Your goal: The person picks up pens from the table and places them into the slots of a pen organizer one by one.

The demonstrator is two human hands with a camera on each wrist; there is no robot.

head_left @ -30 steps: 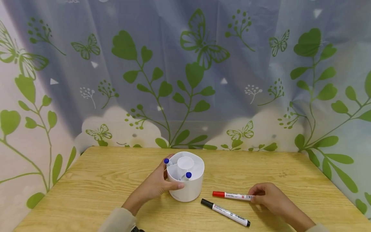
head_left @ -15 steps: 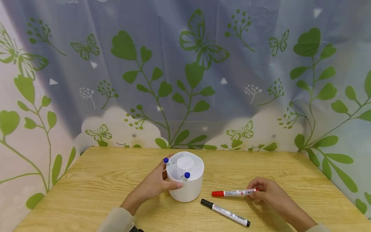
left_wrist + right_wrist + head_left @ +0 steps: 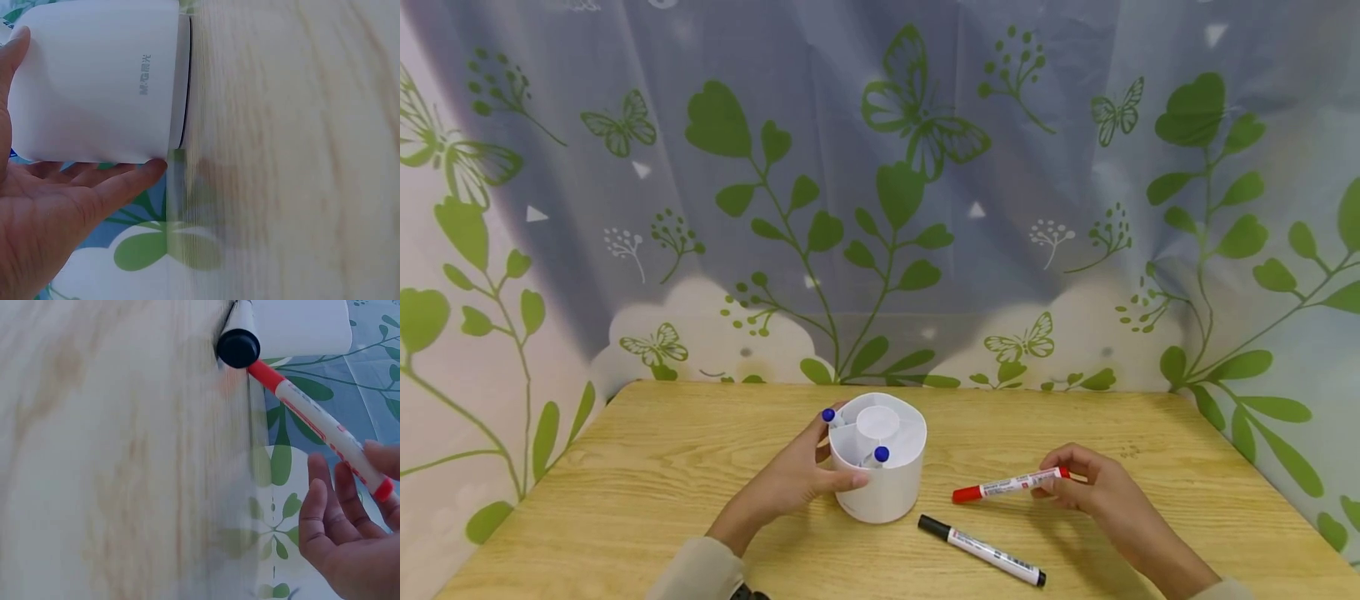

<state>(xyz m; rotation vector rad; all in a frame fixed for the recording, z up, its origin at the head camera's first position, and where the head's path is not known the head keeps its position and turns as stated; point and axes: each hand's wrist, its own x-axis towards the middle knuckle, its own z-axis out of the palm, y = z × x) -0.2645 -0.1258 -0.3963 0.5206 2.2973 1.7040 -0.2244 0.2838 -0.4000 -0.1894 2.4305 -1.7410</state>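
My left hand [image 3: 797,475] grips a round white pen holder [image 3: 880,493] from its left side, thumb at the front and fingers round the back. In the left wrist view the holder's wall [image 3: 100,81] lies between thumb and fingers. Two blue-tipped pens stand in its compartments, one blue tip [image 3: 882,454] at the front and another [image 3: 828,415] at the left rim. My right hand [image 3: 1101,492] pinches a red marker [image 3: 1011,483] by its tail end. The marker slants, its red cap low towards the left. A black marker [image 3: 985,552] lies on the table just in front of it.
The wooden table [image 3: 700,433] carries these things. Behind it hangs a curtain [image 3: 820,208] printed with green leaves and butterflies, which also runs along both sides.
My right hand has lifted the red marker's tail end off the table, tilting it with the cap downward. The left hand and pen holder stay almost where they were.
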